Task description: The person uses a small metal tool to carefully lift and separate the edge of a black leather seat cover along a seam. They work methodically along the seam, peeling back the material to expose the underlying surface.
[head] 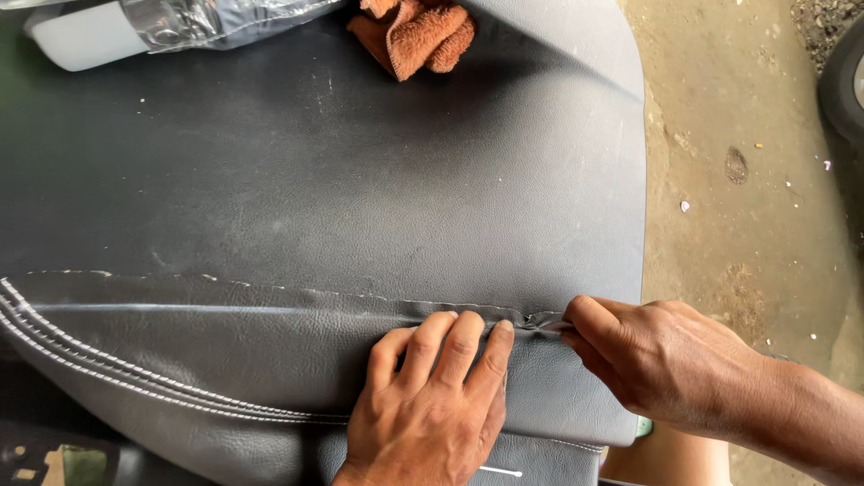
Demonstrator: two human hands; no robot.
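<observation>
Dusty concrete floor (747, 180) at right, orange cloth (416, 36) at top centre. Across most of frame, black leatherette cover (360, 180). Lower centre: left hand (432, 405) flat, fingers together, pinning seam (270, 290); right hand (661, 364) pinching small tool (551, 324) there.

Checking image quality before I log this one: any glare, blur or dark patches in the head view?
Head view: mostly sharp, with grain and white stitching crisp on the black leather cover; soft daylight sheen across its middle; glare on the clear plastic wrap at top; bottom-left corner falls into dark shadow; left hand and right hand evenly lit, no motion blur; orange cloth clear.
</observation>
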